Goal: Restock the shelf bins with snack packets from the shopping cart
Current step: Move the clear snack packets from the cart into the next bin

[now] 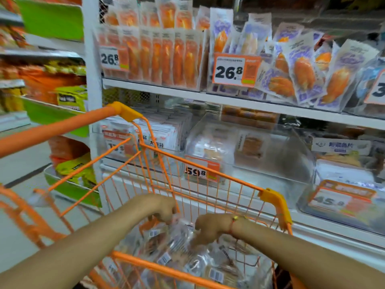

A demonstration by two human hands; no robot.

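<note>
Both forearms reach into an orange shopping cart [210,176] heaped with clear snack packets [187,253]. At seven o'clock, the left hand [164,209] curls over the pile, apparently gripping a packet's edge, though blur hides the fingers. At five o'clock, the right hand [210,228] pinches another packet. Clear shelf bins [270,151] stand at two o'clock.

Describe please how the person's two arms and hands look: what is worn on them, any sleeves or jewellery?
Both forearms are bare, with no sleeves and no gloves in view. The right hand has a thin red string bracelet around the wrist, with a small gold-coloured bead on it. The left hand and its wrist carry nothing that I can see. Rings cannot be judged; the fingers are blurred.
</note>
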